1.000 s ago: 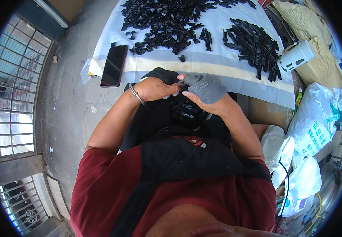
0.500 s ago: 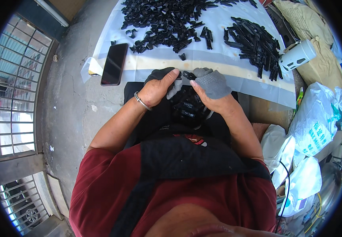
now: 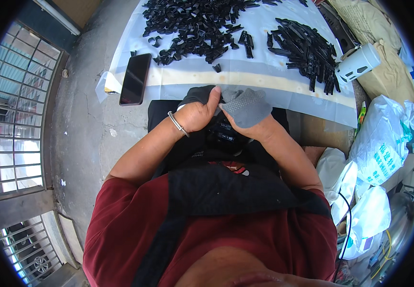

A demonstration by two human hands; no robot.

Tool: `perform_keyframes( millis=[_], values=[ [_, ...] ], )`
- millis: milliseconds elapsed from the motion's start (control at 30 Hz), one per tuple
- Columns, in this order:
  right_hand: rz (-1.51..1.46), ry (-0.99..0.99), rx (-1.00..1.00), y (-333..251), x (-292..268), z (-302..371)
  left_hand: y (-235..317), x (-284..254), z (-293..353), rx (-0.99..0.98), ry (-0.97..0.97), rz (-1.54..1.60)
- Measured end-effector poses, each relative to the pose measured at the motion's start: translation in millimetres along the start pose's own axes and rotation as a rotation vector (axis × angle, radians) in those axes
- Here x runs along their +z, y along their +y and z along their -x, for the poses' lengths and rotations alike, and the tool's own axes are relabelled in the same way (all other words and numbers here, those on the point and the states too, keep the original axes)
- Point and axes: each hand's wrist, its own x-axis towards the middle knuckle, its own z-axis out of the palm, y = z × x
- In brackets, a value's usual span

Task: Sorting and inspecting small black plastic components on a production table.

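Above my lap, at the near edge of the table, my two gloved hands meet. My left hand (image 3: 196, 112), in a dark fingerless glove, is closed with its thumb pressed on a small black plastic piece. Against it, my right hand (image 3: 248, 111), in a grey dotted glove, pinches a black plastic piece too; the fingers hide most of both. Below the hands, several glossy black pieces (image 3: 223, 136) lie in my lap, partly covered by my wrists. On the table, a large heap of curved black plastic pieces (image 3: 188, 28) spreads at the far middle.
Long, narrow black pieces (image 3: 307, 52) are piled at the table's right, beside a white slotted cup-like holder (image 3: 358, 63). A phone (image 3: 135, 79) lies near the left edge of the sheet-covered table (image 3: 168, 79). White plastic bags (image 3: 379, 143) crowd the right side.
My hands have come closer together, the right one moving left and turning inward. The black piece that showed at the right fingertips is now mostly covered.
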Motion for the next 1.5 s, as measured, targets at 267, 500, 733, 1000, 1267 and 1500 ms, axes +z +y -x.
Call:
perform_keyframes(
  millis=[267,500,733,1000,1267,1500],
  values=[
    [0.359,-0.062,0.415,57.6,-23.7,-11.9,-11.7,-11.9,-23.9,0.042,0.055,-0.463],
    [0.541,-0.153,0.551,97.7,-39.2,-34.7,-34.4,7.2,-55.7,0.160,0.206,-0.778],
    [0.322,-0.315,0.436,98.0,30.5,-46.5,-40.0,15.0,-63.0,0.234,0.208,-0.783],
    [0.136,-0.086,0.427,83.4,18.4,-11.4,-47.3,10.0,-55.0,0.327,0.272,-0.720],
    [-0.225,-0.022,0.256,44.7,8.9,-5.9,-27.6,-3.3,-42.6,0.159,0.179,-0.463],
    [-0.394,-0.166,0.336,16.8,11.2,-12.0,-22.9,-3.2,-24.8,0.170,0.203,-0.071]
  ],
)
